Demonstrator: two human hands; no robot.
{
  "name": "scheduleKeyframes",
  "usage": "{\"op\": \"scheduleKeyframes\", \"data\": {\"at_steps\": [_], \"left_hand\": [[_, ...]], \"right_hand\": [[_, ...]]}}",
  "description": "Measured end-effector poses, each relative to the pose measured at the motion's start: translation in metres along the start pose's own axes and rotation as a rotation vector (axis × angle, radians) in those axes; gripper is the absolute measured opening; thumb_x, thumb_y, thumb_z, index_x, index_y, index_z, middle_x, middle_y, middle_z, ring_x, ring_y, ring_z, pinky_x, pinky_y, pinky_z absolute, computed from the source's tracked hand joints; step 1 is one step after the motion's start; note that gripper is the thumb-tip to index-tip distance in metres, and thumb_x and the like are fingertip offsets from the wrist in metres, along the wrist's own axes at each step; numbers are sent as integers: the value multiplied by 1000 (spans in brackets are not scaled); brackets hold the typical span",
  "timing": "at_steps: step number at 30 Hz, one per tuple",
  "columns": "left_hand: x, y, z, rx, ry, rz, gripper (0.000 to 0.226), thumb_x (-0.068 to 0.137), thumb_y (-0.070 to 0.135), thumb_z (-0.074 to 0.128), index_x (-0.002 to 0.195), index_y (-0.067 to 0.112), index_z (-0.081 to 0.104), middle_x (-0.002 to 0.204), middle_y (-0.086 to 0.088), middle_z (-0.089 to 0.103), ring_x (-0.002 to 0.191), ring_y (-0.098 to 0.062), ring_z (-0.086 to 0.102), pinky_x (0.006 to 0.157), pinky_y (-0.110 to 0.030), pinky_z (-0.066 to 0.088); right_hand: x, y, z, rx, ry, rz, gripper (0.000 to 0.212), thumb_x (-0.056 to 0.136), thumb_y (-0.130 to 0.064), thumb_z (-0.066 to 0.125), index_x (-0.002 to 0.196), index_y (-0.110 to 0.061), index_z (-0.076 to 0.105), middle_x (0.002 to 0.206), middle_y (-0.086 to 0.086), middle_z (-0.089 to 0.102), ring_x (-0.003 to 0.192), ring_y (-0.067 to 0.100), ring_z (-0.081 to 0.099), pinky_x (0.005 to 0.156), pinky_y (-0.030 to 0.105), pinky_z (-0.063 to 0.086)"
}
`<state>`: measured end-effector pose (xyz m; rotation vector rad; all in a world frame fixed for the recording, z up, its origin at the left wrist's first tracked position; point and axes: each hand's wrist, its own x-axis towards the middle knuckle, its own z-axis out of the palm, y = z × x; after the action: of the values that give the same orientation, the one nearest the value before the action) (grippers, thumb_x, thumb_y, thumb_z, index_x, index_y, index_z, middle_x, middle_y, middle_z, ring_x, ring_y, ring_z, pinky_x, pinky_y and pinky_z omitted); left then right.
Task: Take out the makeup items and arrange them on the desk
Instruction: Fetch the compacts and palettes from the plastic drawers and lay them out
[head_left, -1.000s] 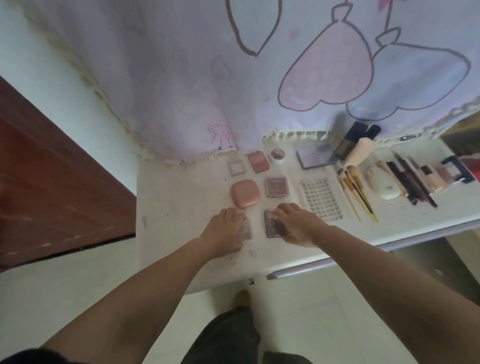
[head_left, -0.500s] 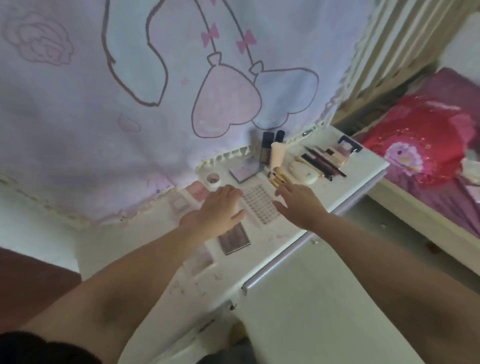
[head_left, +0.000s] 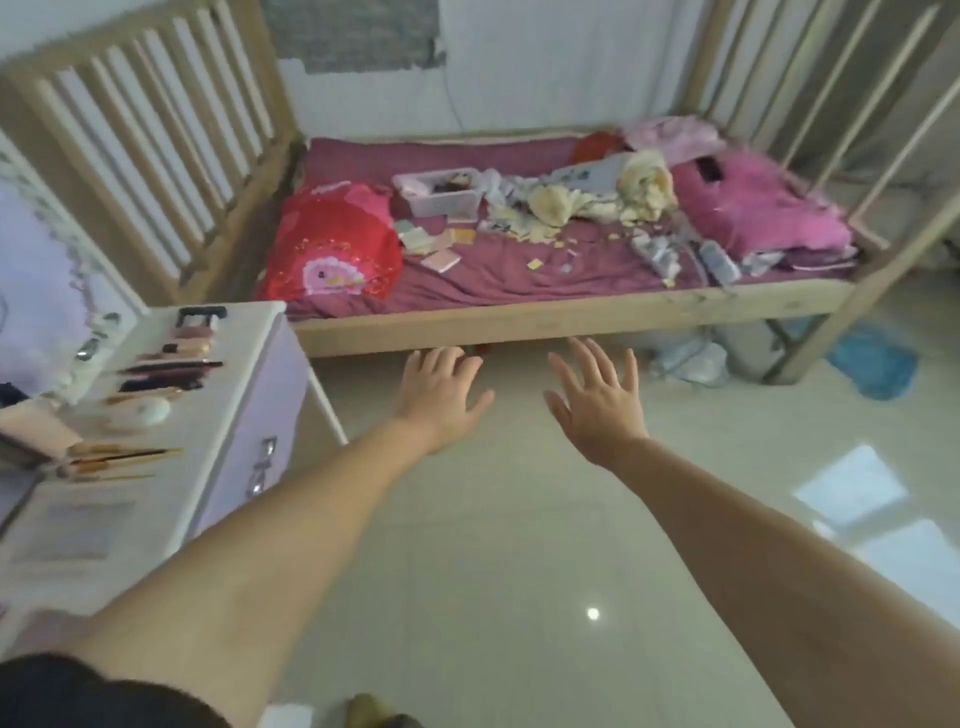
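My left hand (head_left: 441, 387) and my right hand (head_left: 597, 395) are stretched out in front of me over the floor, fingers spread, holding nothing. The white desk (head_left: 228, 374) stands at the left. On it lie rows of makeup items: pencils and tubes (head_left: 171, 369), a white puff case (head_left: 148, 410), brushes (head_left: 119, 460) and a flat palette (head_left: 78, 530). On the bed ahead sits a clear plastic box (head_left: 441, 195) with small flat items (head_left: 441, 260) scattered beside it.
A wooden bed (head_left: 561, 317) with a purple sheet fills the far side, with a red pillow (head_left: 337, 249), pink bedding (head_left: 753, 213) and a heap of cloth (head_left: 597, 197). Tiled floor (head_left: 519, 545) lies between me and the bed. A blue cloth (head_left: 872, 364) lies at the right.
The view has swung right from the desk to the bed. Both hands have left the palettes on the desk and now reach out over the floor, holding nothing.
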<state>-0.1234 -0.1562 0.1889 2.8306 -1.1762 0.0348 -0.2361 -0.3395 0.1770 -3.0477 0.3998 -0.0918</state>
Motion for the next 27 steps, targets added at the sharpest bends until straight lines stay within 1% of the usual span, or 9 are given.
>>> {"op": "scheduleKeyframes", "data": {"at_steps": [2, 4, 6, 8, 9, 11, 15, 18, 27], "left_hand": [[15, 86, 20, -2, -48, 110, 58, 95, 52, 27, 144, 20, 29, 149, -9, 27, 140, -24, 19, 115, -49, 11], [22, 171, 40, -5, -101, 210, 59, 97, 50, 26, 148, 20, 18, 154, -9, 16, 144, -24, 8, 116, -51, 1], [25, 248, 59, 13, -162, 322, 61, 97, 51, 23, 149, 21, 11, 156, -9, 9, 145, -23, 1, 115, -52, -5], [25, 322, 75, 39, -205, 450, 63, 97, 51, 23, 150, 21, 8, 157, -8, 6, 145, -23, -2, 114, -54, -7], [23, 345, 79, 47, -217, 489, 63, 96, 52, 23, 150, 21, 8, 157, -8, 5, 145, -23, -2, 114, -54, -8], [18, 412, 92, 64, -253, 622, 64, 96, 53, 24, 150, 21, 7, 157, -8, 4, 145, -23, -2, 114, -55, -8], [5, 521, 117, 114, -353, 824, 66, 96, 54, 22, 150, 22, 4, 158, -7, 1, 145, -23, -4, 113, -56, -10], [9, 592, 133, 142, -395, 936, 67, 96, 56, 22, 150, 23, 3, 158, -5, -1, 146, -23, -6, 112, -56, -11], [93, 783, 169, 263, -487, 1178, 69, 95, 58, 18, 151, 23, -3, 159, -5, -3, 146, -21, -8, 113, -57, -11]], "right_hand": [[-54, 71, 5, -18, -62, 148, 68, 90, -54, 3, 148, -25, 23, 158, 6, 11, 147, 23, 3, 114, 59, -4], [-111, 132, 12, -13, -105, 297, 70, 88, -56, -2, 150, -28, 13, 160, 3, 1, 147, 20, -6, 114, 57, -9], [-167, 179, 15, 11, -117, 442, 78, 81, -59, -11, 150, -30, 10, 160, 2, -1, 147, 20, -8, 113, 57, -12], [-222, 221, 18, 31, -132, 577, 71, 87, -58, -7, 151, -30, 7, 160, 1, -5, 146, 20, -11, 113, 57, -14], [-240, 233, 21, 37, -148, 621, 64, 93, -56, 1, 151, -30, 4, 159, 1, -8, 146, 19, -14, 113, 57, -14], [-289, 266, 25, 65, -168, 770, 58, 98, -52, 11, 151, -30, 0, 159, 1, -12, 145, 19, -16, 113, 57, -14], [-363, 317, 44, 126, -198, 1043, 58, 98, -53, 11, 150, -31, -2, 159, 0, -15, 145, 19, -18, 113, 58, -13], [-396, 361, 53, 176, -195, 1217, 58, 98, -51, 12, 150, -30, -3, 158, 0, -15, 145, 20, -17, 113, 58, -11], [-447, 539, 49, 316, -167, 1578, 57, 99, -48, 15, 151, -29, 0, 159, 2, -9, 146, 21, -12, 114, 58, -5]]}}
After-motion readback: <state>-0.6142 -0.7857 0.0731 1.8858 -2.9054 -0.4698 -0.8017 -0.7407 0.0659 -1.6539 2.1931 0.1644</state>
